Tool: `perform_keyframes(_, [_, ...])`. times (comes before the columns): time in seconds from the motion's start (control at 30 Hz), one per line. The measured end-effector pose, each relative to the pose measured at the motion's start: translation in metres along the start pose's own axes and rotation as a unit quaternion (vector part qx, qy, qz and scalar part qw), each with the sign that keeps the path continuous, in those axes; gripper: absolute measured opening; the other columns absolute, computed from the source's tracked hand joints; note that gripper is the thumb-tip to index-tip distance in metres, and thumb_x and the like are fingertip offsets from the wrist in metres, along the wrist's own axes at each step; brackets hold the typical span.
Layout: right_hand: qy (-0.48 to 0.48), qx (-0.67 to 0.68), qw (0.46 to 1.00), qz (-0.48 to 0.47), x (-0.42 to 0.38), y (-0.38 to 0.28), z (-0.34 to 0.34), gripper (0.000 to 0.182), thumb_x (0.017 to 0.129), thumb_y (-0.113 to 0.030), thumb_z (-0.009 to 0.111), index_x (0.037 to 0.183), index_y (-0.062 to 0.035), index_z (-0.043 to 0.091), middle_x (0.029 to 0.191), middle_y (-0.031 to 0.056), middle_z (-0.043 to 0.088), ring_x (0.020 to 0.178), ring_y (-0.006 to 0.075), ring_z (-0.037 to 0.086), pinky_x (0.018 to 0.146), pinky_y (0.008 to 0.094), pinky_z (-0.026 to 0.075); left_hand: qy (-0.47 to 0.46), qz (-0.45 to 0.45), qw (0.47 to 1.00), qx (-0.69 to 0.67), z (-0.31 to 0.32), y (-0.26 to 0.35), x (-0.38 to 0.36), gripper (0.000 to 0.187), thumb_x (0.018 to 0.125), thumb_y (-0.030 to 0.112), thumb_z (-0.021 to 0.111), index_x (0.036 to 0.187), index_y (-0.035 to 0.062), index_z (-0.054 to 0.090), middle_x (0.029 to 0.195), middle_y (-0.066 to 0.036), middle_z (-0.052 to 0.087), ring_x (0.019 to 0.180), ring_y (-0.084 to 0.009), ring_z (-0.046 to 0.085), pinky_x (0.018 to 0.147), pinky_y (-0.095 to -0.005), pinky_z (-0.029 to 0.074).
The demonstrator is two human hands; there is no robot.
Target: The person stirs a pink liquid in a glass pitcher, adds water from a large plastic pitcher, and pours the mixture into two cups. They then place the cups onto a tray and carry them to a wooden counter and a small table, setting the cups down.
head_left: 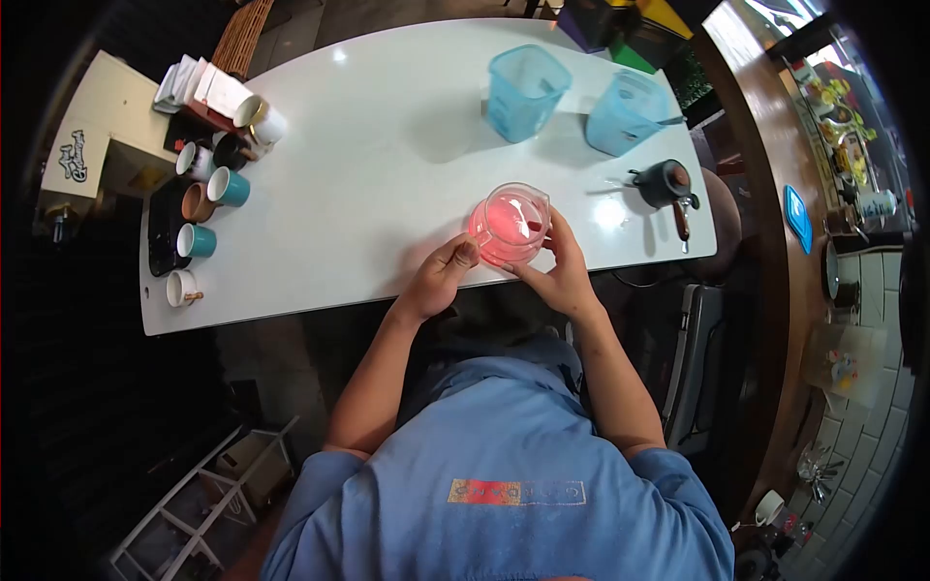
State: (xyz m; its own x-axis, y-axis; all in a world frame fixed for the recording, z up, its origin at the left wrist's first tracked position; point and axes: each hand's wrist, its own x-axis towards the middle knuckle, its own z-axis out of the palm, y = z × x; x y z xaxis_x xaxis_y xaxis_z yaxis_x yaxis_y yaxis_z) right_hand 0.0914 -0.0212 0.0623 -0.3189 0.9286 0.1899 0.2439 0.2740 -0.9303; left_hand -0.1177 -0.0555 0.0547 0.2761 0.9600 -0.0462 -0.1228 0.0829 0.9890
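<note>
The left hand closes at the jug's handle side and the right hand cups its opposite wall, probably to steady the pink liquid as the jug sits at or over the table's near edge.

clear glass jug w/ pink liq, mouth up, handle to l, by edge of wht table

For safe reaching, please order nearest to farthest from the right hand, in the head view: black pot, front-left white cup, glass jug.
1. Glass jug: touching the right hand.
2. Black pot: right side.
3. Front-left white cup: far left.
</note>
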Motion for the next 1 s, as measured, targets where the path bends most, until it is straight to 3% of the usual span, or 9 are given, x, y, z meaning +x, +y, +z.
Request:
perform_keyframes(0.23, [-0.037,0.006,0.999,0.019,0.031,0.022,0.047,0.087,0.068,-0.011,0.084,0.140,-0.0002,0.036,0.132,0.0165,0.049,0.118,0.0268,0.052,0.096,0.0377,0.045,0.040,-0.015,0.999,-0.031,-0.047,-0.017,-0.005,0.032,0.105,0.031,0.035,0.082,0.0100,0.043,0.074,0.004,0.034,0.069,-0.0084,0.031,0.066,-0.0228,0.031])
perform_keyframes(0.5, [-0.085,-0.009,0.996,-0.011,0.061,0.024,0.048,0.085,0.067,-0.005,0.083,0.138,0.0027,0.037,0.131,0.0180,0.049,0.121,0.0272,0.051,0.102,0.0373,0.042,0.055,-0.006,0.998,0.006,-0.054,-0.022,-0.002,0.034,0.105,0.032,0.032,0.082,0.0104,0.044,0.076,0.003,0.040,0.071,-0.0087,0.037,0.069,-0.0226,0.034])
perform_keyframes(0.6, [-0.102,-0.011,0.995,-0.017,0.072,0.028,0.043,0.086,0.066,-0.009,0.084,0.137,0.0026,0.038,0.128,0.0193,0.052,0.120,0.0295,0.053,0.100,0.0384,0.043,0.080,-0.024,0.996,0.013,-0.050,-0.018,0.001,0.034,0.105,0.033,0.032,0.083,0.0101,0.046,0.078,0.003,0.042,0.073,-0.0084,0.038,0.070,-0.0221,0.035])
perform_keyframes(0.77, [-0.121,-0.081,0.983,-0.115,0.094,0.036,0.031,0.088,0.064,-0.021,0.086,0.136,0.0011,0.041,0.124,0.0220,0.057,0.116,0.0385,0.055,0.097,0.0408,0.045,0.097,-0.038,0.994,0.013,-0.045,-0.015,0.013,0.036,0.105,0.035,0.032,0.085,0.0101,0.048,0.079,0.003,0.044,0.074,-0.0079,0.039,0.070,-0.0222,0.036])
perform_keyframes(1.0, [-0.184,-0.108,0.973,-0.092,0.110,0.049,0.021,0.089,0.067,-0.033,0.083,0.140,-0.0066,0.039,0.128,0.0179,0.054,0.121,0.0361,0.048,0.102,0.0470,0.033,0.133,-0.046,0.989,0.054,-0.034,-0.014,0.019,0.039,0.104,0.037,0.034,0.082,0.0093,0.051,0.078,0.002,0.048,0.074,-0.0081,0.040,0.070,-0.0226,0.037])
